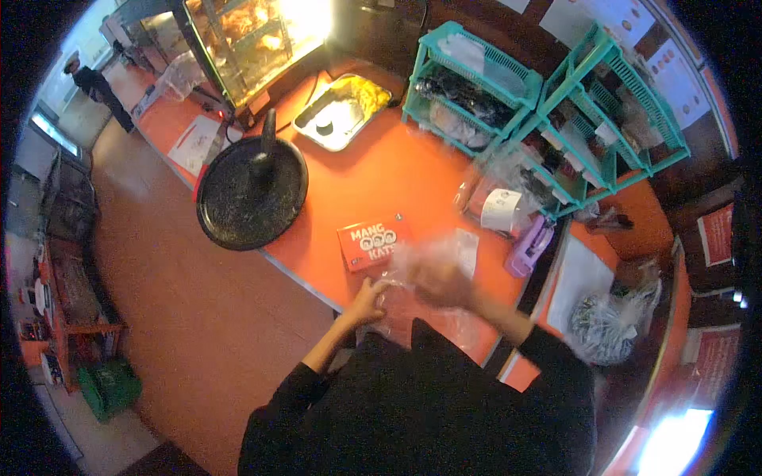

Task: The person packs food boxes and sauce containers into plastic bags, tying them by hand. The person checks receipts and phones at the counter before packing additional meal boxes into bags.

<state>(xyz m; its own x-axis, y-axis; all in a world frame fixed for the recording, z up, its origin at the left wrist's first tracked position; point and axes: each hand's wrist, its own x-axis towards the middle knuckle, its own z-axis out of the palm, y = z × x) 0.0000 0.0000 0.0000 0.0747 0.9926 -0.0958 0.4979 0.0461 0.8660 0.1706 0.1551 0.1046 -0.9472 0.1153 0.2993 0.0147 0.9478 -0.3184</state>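
A red box (371,243) with white lettering lies on the orange counter (381,174). Just below the box, my left hand (371,303) has its fingers bent around the edge of a clear plastic bag (401,305). My right hand (443,279), smeared by motion, is to the right of the box, over the same clear plastic; its fingers cannot be made out. A white paper slip (467,252) lies beyond my right hand. Farther right are a purple tape dispenser (530,247) and a clear plastic container with a white label (502,210).
A black round pan with a pestle-like handle (252,208) overhangs the counter's left edge. Behind are a metal tray with yellow food (341,111), a lit display case (254,40) and green racks (476,79). A person (99,91) stands far left.
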